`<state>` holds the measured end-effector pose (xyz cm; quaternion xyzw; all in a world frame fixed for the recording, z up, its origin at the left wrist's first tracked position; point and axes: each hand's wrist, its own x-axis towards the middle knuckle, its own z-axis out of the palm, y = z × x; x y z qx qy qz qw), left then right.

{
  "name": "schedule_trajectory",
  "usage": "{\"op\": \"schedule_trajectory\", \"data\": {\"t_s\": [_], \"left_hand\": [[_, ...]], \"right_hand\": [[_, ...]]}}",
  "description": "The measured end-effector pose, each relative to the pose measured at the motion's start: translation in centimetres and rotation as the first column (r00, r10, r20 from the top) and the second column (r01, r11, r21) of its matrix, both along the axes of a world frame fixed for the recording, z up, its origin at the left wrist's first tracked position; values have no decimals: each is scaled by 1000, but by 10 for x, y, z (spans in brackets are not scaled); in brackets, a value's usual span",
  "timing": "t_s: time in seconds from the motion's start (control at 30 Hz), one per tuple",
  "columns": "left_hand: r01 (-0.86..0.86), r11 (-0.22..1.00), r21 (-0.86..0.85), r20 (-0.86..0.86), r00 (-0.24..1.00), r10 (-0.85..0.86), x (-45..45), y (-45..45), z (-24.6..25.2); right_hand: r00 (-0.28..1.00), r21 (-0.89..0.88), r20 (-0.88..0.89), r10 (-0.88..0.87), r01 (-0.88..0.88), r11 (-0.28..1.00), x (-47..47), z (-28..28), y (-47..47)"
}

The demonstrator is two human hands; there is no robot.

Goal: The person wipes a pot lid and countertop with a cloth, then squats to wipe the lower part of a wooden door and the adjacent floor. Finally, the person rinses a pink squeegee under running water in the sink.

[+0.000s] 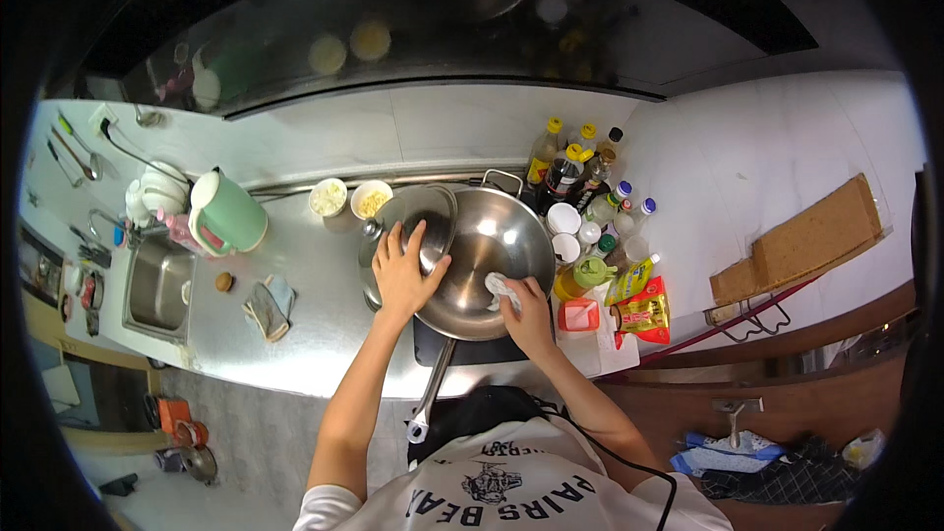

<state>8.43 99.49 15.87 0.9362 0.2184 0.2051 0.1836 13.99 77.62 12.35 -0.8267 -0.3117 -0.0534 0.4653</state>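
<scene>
A wide stainless steel wok (pixel 472 310) sits on a black cooktop (pixel 472 352), its long handle pointing towards me. At its left a glass lid (pixel 420 210) with a metal rim overlaps the pan. My left hand (pixel 404 273) lies over the lid area with its fingers spread; whether it presses on the glass is hard to tell. In my right hand (pixel 527 310) is a crumpled white paper or cloth wad (pixel 499 287), held against the right inner side of the wok.
Bottles (pixel 564 177), jars and seasoning packets (pixel 645 313) crowd the right side. Behind the lid stand two small bowls (pixel 328 198) of chopped food. Farther left are a green kettle (pixel 232 214), folded cloths (pixel 269 306), a round brown item (pixel 224 281) and a sink (pixel 158 287).
</scene>
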Motion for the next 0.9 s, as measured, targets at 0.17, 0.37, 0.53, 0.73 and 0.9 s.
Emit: {"op": "schedule_trajectory", "data": {"t_s": [0.17, 0.37, 0.53, 0.73, 0.9], "left_hand": [[-46, 950, -308, 78, 994, 73, -3, 36, -24], [-354, 847, -398, -77, 932, 353, 15, 105, -70], [-252, 898, -361, -145, 966, 212, 12, 111, -63], [-38, 984, -175, 246, 966, 81, -4, 42, 23], [177, 979, -105, 176, 972, -157, 32, -28, 46]], "right_hand": [[996, 65, -49, -71, 75, 995, -5, -13, -17], [981, 117, -81, -175, 184, 976, -1, -13, -32], [962, 154, -167, -216, 242, 958, -2, -4, -46], [925, 276, -259, -278, 347, 897, 8, 13, -77], [840, 399, -491, -231, 453, 797, 2, 33, -90]]}}
